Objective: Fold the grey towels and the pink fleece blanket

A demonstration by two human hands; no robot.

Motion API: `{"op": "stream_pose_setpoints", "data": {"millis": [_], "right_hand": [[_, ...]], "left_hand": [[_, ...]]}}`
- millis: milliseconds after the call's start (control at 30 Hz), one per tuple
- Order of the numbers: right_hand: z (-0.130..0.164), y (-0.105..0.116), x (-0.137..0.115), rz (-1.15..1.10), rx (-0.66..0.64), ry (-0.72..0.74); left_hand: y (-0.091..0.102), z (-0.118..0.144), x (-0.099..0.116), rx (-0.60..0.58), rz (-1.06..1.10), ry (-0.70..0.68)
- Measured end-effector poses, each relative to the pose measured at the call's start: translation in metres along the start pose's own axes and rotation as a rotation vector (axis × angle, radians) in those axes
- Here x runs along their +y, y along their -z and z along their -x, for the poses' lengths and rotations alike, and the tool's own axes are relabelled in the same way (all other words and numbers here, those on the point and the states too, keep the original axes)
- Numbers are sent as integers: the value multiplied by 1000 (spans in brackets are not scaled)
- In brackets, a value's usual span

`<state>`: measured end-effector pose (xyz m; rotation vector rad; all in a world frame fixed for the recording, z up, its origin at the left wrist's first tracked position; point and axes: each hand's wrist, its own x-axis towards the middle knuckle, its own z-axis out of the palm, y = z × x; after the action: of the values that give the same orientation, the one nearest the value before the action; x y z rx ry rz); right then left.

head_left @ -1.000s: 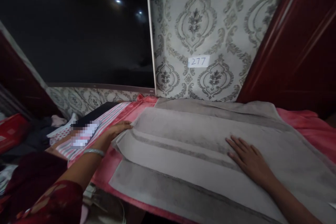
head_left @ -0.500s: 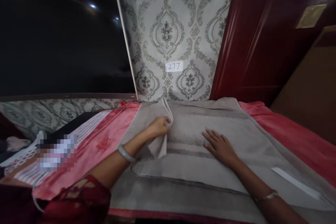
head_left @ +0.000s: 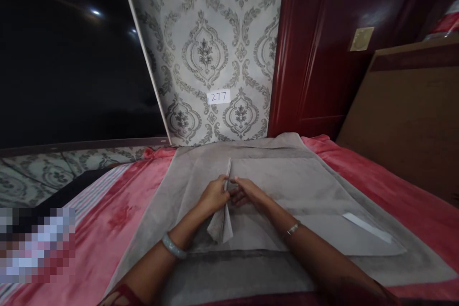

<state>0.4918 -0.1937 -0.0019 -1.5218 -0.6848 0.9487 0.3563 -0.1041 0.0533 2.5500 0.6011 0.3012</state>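
On the bed, left hand (head_left: 215, 194) pinching grey towel (head_left: 287, 186) fold upright, right hand (head_left: 247, 191) fingers closed on it

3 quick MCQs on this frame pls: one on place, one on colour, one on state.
1. Where do the hands meet?
A. near the middle of the grey towel
B. on the striped cloth
C. at the wall label

2. What colour is the blanket under the towel?
A. blue
B. pink-red
C. green

3. How is the towel edge between the hands?
A. lying flat
B. rolled into a tube
C. lifted into a standing fold

Key:
1 A: the left hand and right hand meet over the grey towel.
2 B: the blanket shows pink-red on both sides of the towel.
3 C: the towel edge stands up as a thin ridge, pinched by both hands.
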Motion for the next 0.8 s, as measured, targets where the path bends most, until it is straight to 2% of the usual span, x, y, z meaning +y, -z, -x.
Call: {"op": "stream_pose_setpoints", "data": {"millis": [133, 200, 267, 333, 367, 433, 500, 567, 633, 733, 800], "right_hand": [[-21, -28, -11, -187, -14, -102], [-28, -34, -13, -180, 34, -61], [-32, -34, -16, -180, 81, -9], [-32, -28, -22, -183, 118, 51], [-31, -21, -25, -185, 134, 80], [-28, -3, -31, -186, 168, 123], [-23, 18, -31, -180, 208, 134], [-17, 38, -25, -165, 242, 108], [-12, 51, -14, -148, 260, 64], [-6, 58, 2, -137, 274, 37], [-5, 58, 8, -136, 280, 48]], "left_hand": [[-18, 4, -2, 51, 132, -28], [-20, 8, -6, -16, 266, -35], [-11, 12, -12, -124, 422, -38], [8, 13, -23, -123, 508, -34], [18, 11, -30, -51, 518, -32], [36, 5, -47, 178, 504, -10], [43, -4, -66, 360, 508, 62], [37, -13, -82, 403, 536, 151], [23, -19, -94, 358, 566, 223], [0, -23, -103, 313, 576, 259], [-8, -23, -106, 304, 558, 266]]}}
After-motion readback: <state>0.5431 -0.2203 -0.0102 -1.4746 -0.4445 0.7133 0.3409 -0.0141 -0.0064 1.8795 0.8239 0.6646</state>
